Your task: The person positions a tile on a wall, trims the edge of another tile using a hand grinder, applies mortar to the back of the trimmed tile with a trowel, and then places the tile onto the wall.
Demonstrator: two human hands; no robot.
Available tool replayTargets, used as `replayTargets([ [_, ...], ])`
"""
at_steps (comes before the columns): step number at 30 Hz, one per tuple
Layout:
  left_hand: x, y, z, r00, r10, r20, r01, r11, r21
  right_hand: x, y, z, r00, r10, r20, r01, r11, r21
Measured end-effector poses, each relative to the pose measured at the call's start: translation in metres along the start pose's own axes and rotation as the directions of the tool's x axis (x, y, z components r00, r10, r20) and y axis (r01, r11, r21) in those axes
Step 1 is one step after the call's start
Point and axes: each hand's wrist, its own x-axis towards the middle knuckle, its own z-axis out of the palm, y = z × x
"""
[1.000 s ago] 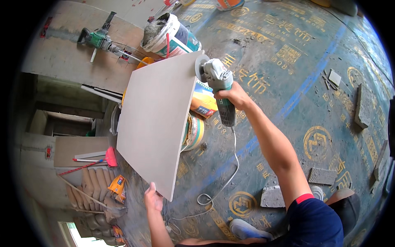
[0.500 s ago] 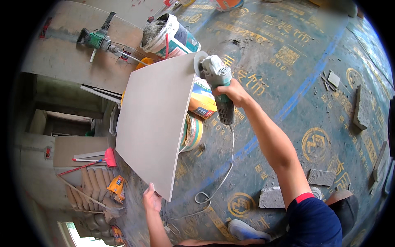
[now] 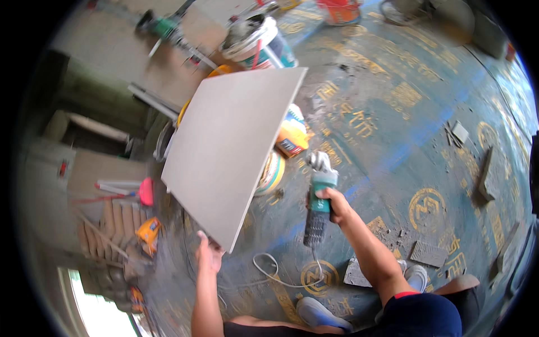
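Note:
A large light-grey tile (image 3: 230, 140) lies tilted across buckets, with a yellow bag (image 3: 293, 139) and a striped bucket (image 3: 271, 174) showing beside its right edge. My left hand (image 3: 209, 254) grips the tile's near bottom corner, its fingers partly hidden underneath. In my right hand (image 3: 334, 205) is a green-and-black angle grinder (image 3: 315, 224) with a grey head, held upright a little right of the tile and clear of its edge. A white cord trails from the grinder in loops on the floor.
Behind the tile stand a mortar bucket (image 3: 258, 45) and an orange bucket (image 3: 338, 11); a green power tool (image 3: 167, 31) lies upper left. Stacked bags (image 3: 106, 227) and a pink dustpan (image 3: 146, 192) are at left. Cement offcuts (image 3: 488, 174) lie on the printed floor covering (image 3: 426, 101) at right.
The grinder, at the tile's upper right edge earlier, has been lowered toward me, away from it. The view has shifted and is blurrier; my left hand stays at the tile's corner.

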Motion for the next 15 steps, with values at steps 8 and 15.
replayTargets([
  [8, -0.089, -0.091, 0.068, 0.690, 0.054, 0.722, -0.715, 0.200, 0.669, -0.042, 0.060, -0.014, 0.987, 0.152, -0.043, -0.139, 0.966, 0.219],
  [15, -0.092, -0.148, 0.085, 0.440, 0.226, 0.869, -0.867, -0.146, 0.477, -0.050, 0.086, -0.011, 0.982, 0.125, -0.140, -0.091, 0.969, 0.228],
])
